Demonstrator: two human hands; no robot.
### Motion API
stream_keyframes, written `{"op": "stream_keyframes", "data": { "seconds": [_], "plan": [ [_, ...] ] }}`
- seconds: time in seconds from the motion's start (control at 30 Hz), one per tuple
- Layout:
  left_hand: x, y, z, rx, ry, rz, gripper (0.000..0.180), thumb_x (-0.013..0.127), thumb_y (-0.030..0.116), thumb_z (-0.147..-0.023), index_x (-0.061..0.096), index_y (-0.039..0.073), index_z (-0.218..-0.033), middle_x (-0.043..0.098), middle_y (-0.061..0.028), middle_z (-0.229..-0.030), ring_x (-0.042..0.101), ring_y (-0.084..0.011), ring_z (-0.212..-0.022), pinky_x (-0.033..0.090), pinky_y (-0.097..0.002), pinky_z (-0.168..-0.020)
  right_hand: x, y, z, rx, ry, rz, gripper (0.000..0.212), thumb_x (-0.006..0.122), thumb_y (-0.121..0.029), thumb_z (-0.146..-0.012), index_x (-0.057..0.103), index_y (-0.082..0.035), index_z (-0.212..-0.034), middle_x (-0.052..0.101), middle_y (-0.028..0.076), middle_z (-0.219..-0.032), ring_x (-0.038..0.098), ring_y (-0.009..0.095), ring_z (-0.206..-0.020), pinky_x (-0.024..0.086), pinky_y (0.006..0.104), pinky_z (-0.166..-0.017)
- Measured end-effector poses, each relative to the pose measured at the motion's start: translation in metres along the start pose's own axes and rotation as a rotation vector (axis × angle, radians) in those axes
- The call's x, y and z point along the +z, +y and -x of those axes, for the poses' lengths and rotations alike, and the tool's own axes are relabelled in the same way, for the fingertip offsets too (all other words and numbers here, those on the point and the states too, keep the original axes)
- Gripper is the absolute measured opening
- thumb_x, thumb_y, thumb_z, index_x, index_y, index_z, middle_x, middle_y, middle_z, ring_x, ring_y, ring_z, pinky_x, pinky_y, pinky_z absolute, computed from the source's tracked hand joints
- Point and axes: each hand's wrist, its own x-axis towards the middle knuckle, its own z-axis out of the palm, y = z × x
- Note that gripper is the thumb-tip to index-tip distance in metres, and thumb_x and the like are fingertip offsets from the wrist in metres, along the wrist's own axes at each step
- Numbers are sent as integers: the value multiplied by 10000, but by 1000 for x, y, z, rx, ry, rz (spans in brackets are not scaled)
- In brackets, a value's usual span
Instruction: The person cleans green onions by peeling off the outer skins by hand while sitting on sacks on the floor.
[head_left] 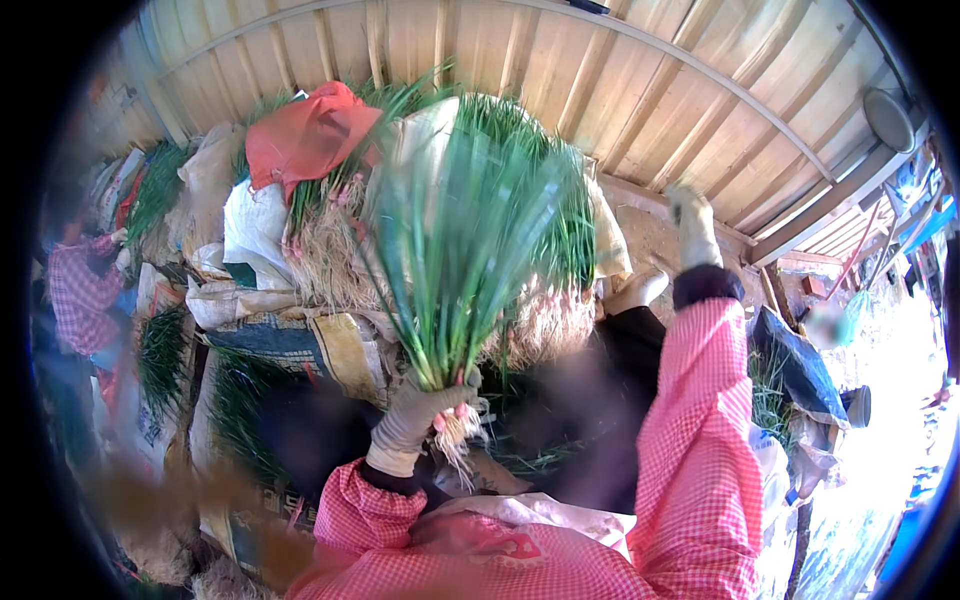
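My gloved left hand (412,412) is closed around the lower stems of a bunch of green onions (450,250). Their long green leaves fan upward, slightly blurred, while pinkish bulbs and pale stringy roots hang below the fist. Out to the right, my gloved right hand (692,222) is raised with the arm stretched forward, apart from the bunch. Its fingers are too blurred to read. Behind the held bunch stands a large heap of green onions (570,215), with its mass of roots toward me.
A red cloth (310,135) covers part of another onion pile at the back left. White sacks (255,230) and a folded blue-and-tan sack (345,350) lie nearby. A co-worker in a checked top (85,290) is at the far left. A ribbed wall (560,60) closes off the back.
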Motion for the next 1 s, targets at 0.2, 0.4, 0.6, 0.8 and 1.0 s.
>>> {"op": "stream_keyframes", "data": {
  "seconds": [0.2,0.4,0.6,0.8,1.0],
  "plan": [
    [2,-20,-53,21,-10,147,168,679,138,-788,616,25,-895,611,-36,-668,541,-84,-503,344,-158,-397,2,150,96,-30,-1315,1530,352,494,-338,-872,605,-115,-1122,608,129,-1150,623,305,-972,493,398,-850],
    [-22,-85,-65,-231,73,149,189,681,179,-780,634,-3,-803,597,-59,-590,587,-167,-534,520,-326,-628,114,143,94,285,-166,1023,342,664,-304,-769,618,-7,-935,656,196,-896,647,337,-844,506,402,-764],
    [-4,-76,-66,-165,7,369,168,643,144,-804,649,-24,-801,627,-99,-626,644,-228,-697,513,-375,-821,90,182,81,99,-72,650,281,671,-280,-777,660,-31,-908,669,182,-859,650,315,-793,502,361,-732],
    [4,-80,-67,-125,-31,408,269,613,81,-806,603,-41,-1046,664,-113,-826,647,-251,-842,469,-416,-919,63,181,70,126,2,926,273,628,-302,-775,657,-64,-905,659,181,-852,645,320,-815,502,405,-716],
    [-5,-81,-64,-119,15,356,281,585,95,-808,582,-45,-1051,664,-135,-927,652,-198,-732,535,-312,-751,95,166,74,-120,135,1078,214,666,-204,-713,613,-51,-853,628,160,-818,629,329,-787,503,428,-689]
  ]
}}
